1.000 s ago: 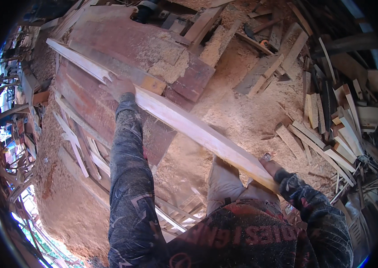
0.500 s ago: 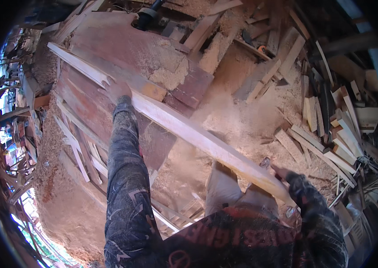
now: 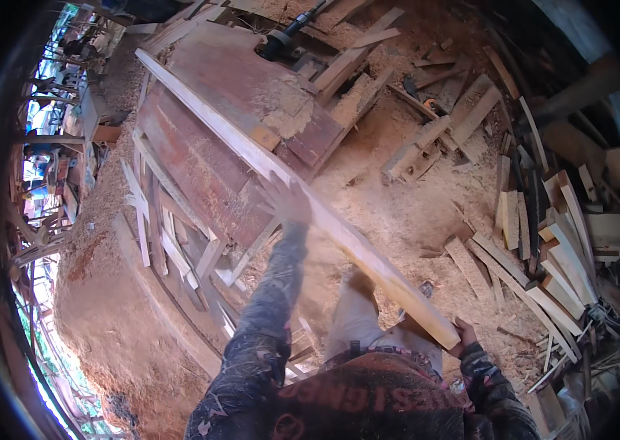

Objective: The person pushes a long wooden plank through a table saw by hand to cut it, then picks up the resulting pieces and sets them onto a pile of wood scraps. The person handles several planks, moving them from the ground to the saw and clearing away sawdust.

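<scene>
A long pale timber plank (image 3: 354,242) runs diagonally from the reddish wooden panels at the upper left down to my body. My left hand (image 3: 288,202), slightly blurred, is at the plank's lower-left side near its middle, fingers spread and reaching toward or touching it; contact is unclear. My right hand (image 3: 462,336) grips the plank's near end at the lower right. The plank's far end rests over the panels (image 3: 214,66), which are dusted with shavings. Below the plank are my legs (image 3: 339,323).
A black cylindrical power tool (image 3: 280,40) lies at the top beside the panels. Scrap wood (image 3: 559,279) is piled along the right, loose offcuts (image 3: 427,147) lie at upper right, thin strips (image 3: 178,249) at left. Sawdust covers the ground (image 3: 412,205). An overhead beam (image 3: 570,92) crosses the right edge.
My left hand has slid down the plank toward me and its fingers have spread. The plank's near end and my right hand are lower, and the view has shifted.
</scene>
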{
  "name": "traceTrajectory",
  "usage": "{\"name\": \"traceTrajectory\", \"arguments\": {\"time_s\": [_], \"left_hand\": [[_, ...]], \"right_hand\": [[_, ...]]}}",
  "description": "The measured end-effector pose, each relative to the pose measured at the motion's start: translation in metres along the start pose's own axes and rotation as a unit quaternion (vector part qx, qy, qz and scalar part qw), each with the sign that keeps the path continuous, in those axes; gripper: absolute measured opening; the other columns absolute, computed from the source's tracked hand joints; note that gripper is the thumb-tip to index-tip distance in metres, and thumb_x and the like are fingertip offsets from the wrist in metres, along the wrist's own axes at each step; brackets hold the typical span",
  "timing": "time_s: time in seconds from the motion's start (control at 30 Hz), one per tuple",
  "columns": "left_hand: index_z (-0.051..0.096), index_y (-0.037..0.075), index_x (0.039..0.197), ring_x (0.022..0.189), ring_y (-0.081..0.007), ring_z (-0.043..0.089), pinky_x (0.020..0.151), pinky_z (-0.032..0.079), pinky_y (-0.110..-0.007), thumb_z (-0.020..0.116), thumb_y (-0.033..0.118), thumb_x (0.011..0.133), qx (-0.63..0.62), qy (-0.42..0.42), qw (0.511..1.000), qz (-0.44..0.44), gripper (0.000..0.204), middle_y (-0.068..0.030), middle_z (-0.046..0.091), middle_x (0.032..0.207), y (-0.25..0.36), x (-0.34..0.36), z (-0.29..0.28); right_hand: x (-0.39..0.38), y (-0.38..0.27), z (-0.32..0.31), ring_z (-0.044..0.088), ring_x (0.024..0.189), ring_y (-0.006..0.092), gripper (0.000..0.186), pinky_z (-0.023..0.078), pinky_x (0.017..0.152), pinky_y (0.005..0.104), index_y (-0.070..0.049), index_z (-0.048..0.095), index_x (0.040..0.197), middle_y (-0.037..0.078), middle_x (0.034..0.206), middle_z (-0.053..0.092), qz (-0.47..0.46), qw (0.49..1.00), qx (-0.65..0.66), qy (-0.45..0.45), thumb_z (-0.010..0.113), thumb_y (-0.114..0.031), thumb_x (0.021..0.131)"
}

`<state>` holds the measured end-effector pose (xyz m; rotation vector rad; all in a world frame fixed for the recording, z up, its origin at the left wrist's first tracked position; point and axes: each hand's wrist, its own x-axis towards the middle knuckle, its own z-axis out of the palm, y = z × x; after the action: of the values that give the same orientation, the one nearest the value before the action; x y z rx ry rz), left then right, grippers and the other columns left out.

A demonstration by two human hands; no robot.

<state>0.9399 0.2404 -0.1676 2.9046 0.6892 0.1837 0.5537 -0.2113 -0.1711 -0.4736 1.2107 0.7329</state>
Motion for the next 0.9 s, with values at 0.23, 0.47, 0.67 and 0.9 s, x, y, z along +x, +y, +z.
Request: {"name": "traceTrajectory", "arguments": {"time_s": [0.23, 0.47, 0.67, 0.9], "left_hand": [[0.018, 0.004, 0.155, 0.149, -0.0408, 0.004, 0.116, 0.005, -0.064, 0.034, 0.033, 0.101, -0.043, -0.037, 0.996, -0.064, 0.063, -0.0174, 0.007, 0.163, 0.019, -0.013, -0.007], [0.021, 0.007, 0.155, 0.149, -0.0404, 0.005, 0.114, 0.005, -0.067, 0.034, 0.034, 0.101, -0.027, -0.028, 0.997, -0.067, 0.061, -0.0143, 0.009, 0.163, 0.010, 0.009, 0.001], [0.022, 0.009, 0.155, 0.149, -0.0405, 0.006, 0.114, 0.005, -0.068, 0.035, 0.035, 0.101, -0.044, -0.011, 0.997, -0.056, 0.061, -0.0136, 0.010, 0.163, 0.001, 0.032, 0.007], [0.022, 0.010, 0.155, 0.149, -0.0407, 0.008, 0.113, 0.008, -0.068, 0.034, 0.036, 0.102, -0.040, 0.002, 0.998, -0.045, 0.060, -0.0139, 0.010, 0.163, -0.008, 0.061, 0.011]], "right_hand": [[0.040, 0.003, -0.014, 0.068, 0.097, 0.0361, 0.046, 0.053, 0.092, 0.0466, 0.008, 0.057, 0.122, 0.024, 0.114, 0.066, 0.005, 1.000, 0.017, 0.017, 0.048, -0.026, 0.091], [0.040, 0.002, 0.007, 0.068, 0.098, 0.0349, 0.044, 0.054, 0.093, 0.0474, 0.008, 0.056, 0.122, 0.023, 0.113, 0.066, 0.022, 0.999, 0.028, -0.015, 0.050, -0.021, 0.090], [0.031, -0.004, 0.054, 0.069, 0.097, 0.0344, 0.043, 0.056, 0.091, 0.0464, 0.009, 0.054, 0.123, 0.024, 0.112, 0.066, 0.027, 0.999, 0.029, -0.004, 0.049, -0.020, 0.092], [0.042, -0.007, 0.081, 0.069, 0.097, 0.0344, 0.042, 0.056, 0.091, 0.0467, 0.010, 0.054, 0.123, 0.024, 0.112, 0.066, 0.034, 0.999, 0.036, -0.017, 0.048, -0.019, 0.093]]}}
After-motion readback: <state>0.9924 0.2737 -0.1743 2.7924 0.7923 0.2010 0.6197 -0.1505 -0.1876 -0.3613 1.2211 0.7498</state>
